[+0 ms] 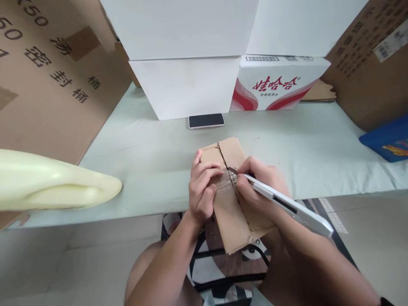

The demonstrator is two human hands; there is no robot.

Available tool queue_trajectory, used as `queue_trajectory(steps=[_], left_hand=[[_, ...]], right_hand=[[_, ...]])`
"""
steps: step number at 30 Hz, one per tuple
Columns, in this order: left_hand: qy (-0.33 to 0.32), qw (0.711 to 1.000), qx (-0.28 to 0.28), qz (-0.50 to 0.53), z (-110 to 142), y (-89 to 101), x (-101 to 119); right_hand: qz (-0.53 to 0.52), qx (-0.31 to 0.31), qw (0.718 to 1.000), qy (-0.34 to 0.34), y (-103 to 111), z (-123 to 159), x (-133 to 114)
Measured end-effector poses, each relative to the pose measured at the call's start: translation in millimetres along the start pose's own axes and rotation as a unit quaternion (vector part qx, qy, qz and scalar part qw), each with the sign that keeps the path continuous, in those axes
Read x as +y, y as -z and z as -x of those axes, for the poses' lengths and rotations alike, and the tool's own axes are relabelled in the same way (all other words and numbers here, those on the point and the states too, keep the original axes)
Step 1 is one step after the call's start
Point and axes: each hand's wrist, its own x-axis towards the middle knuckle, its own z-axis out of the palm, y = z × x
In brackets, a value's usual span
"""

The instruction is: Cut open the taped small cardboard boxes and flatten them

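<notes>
A folded piece of brown cardboard rests partly on the table edge and partly over my lap. Clear tape lies across its middle, beside a dark seam. My left hand grips the cardboard's left side, fingers curled over its face. In my right hand is a white utility knife, held like a pen. Its short blade touches the seam near the tape, and its handle slants down to the right.
On the green-covered table lies a phone before several white boxes. A white-and-red box stands right of it. Large brown cartons flank the table. A pale yellow smooth object juts in from the left; a blue object sits right.
</notes>
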Motion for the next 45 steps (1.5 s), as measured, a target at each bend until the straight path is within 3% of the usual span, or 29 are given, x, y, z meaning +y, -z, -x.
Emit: queue_trajectory(steps=[16, 26, 33, 42, 45], left_hand=[[-0.002, 1.000, 0.008, -0.003, -0.6, -4.7, -1.9], [-0.011, 1.000, 0.008, -0.009, -0.6, -6.5, -2.2], [0.012, 0.999, -0.004, -0.036, -0.4, -7.2, -1.8], [-0.016, 1.000, 0.007, -0.012, -1.8, -6.8, -4.8], [-0.020, 0.999, 0.009, -0.024, -1.4, -6.5, -6.7]], right_hand=[[0.044, -0.022, 0.999, -0.016, 0.0, -5.8, -1.4], [-0.007, -0.041, 0.999, -0.025, 11.0, -2.6, -7.1], [0.029, -0.045, 0.998, -0.034, 6.5, -7.0, -5.3], [-0.053, -0.075, 0.996, -0.016, 22.8, 6.6, -2.7], [-0.137, -0.009, 0.990, 0.014, 32.3, 14.8, 1.4]])
